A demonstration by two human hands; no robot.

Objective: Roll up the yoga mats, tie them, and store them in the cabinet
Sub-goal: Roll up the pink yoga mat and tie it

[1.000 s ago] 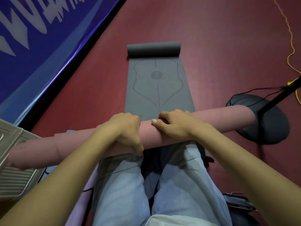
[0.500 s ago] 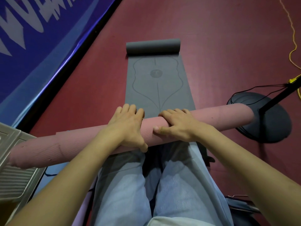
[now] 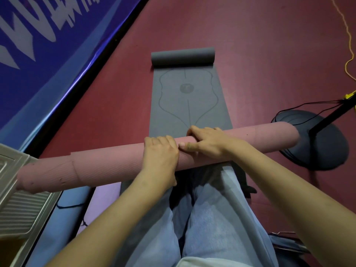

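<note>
Red flooring (image 3: 250, 45) runs the length of the room, bounded on one side by a blue banner (image 3: 38, 45). On it lies a grey mat (image 3: 189, 105), flat for most of its length, with its far end curled into a short roll; it has yet to be rolled.

Across the person's knees, and crosswise above the near end of the grey mat, lies the pink mat (image 3: 107, 166), fully rolled into a long tube. Placing it on the lap probably keeps the roll from springing open and puts its middle within easy reach for tying.

The left hand (image 3: 160, 160) lies over the top of the roll at its centre, fingers curved down the far side, thumb near the underside. The right hand (image 3: 206, 144) sits just beside it, touching it, fingers hooked over the far side and thumb laid along the top. Both grips bear on the centre, apparently to hold the coil tight.

No tie or strap is visible on the roll; whether one is under the palms cannot be told.

A ribbed grey panel (image 3: 21, 199) stands near the left end of the roll. A round stand base (image 3: 327, 151) with black cable sits beyond the right end. No cabinet interior can be seen, so storage remains ahead.
</note>
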